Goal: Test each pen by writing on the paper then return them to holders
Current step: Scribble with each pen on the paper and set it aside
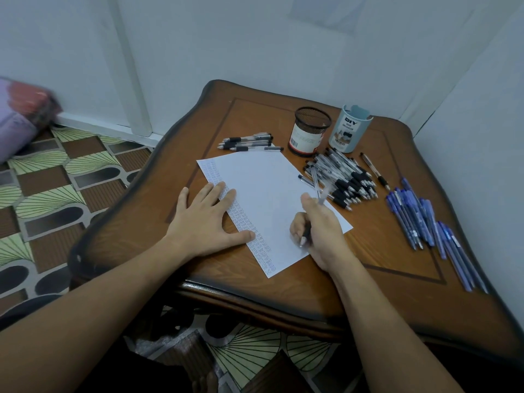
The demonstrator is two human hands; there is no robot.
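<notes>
One left hand [207, 219] lies flat, fingers straight and spread wide; its fingertips and thumb press the left margin of the single sheet of paper [269, 188], which lies at an angle on the wooden table [397, 268]. One column of handwriting runs down that left margin. Beyond the paper's far corner lies a small group of black-grip pens [249, 141], four or five, side by side. One right hand [323, 231] rests on the paper's right half, fingers curled round one test pen [306, 232]. The pen's dark grip sits between thumb and fingers, its tip is at the paper just below them, and its clear barrel rises above the knuckles. Two holders stand upright side by side near the far edge: a black mesh holder [310, 131] and a blue-grey desk organizer [350, 129]; their contents cannot be told. In front of them lies a dense pile of black-grip pens [343, 180], too overlapped to count. Just right lies one separate pen [374, 171], then roughly ten blue pens [425, 222].
</notes>
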